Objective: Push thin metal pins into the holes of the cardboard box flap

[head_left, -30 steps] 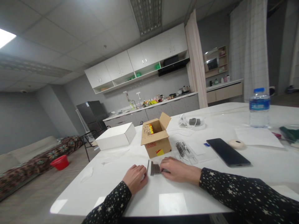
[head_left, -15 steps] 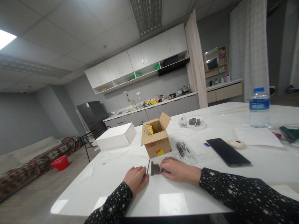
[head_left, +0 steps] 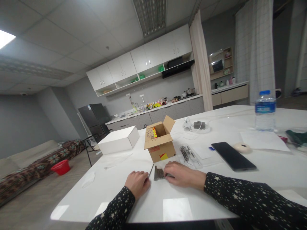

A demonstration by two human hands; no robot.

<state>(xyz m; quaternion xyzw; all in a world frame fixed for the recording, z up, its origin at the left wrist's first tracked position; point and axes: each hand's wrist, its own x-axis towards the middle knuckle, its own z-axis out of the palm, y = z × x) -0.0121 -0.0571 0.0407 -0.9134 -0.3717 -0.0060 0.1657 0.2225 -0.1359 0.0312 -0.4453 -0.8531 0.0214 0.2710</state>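
Observation:
My left hand (head_left: 138, 184) rests on the white table, closed, with a thin metal rod (head_left: 151, 171) pinched at its fingertips and slanting away from me. Just right of that rod, several similar short metal rods (head_left: 158, 173) lie side by side in a neat row. My right hand (head_left: 178, 174) lies at the right end of the row, its fingers curled down over some of these rods; a grey piece shows beneath them. Beyond it is a clear plastic case (head_left: 196, 162) with dark metal pieces inside. Behind the row stands an opened cardboard box (head_left: 161, 154).
A white box (head_left: 117, 140) sits left of the carton. To the right are a black phone (head_left: 233, 156), a round beige case (head_left: 242, 147), a water bottle (head_left: 265, 111) and a white coiled-cable device (head_left: 198, 125). Crumpled clear plastic (head_left: 88, 179) lies at the left.
My left hand has shifted slightly left, away from the row, and the rod in it has tilted more. My right hand stays at the row.

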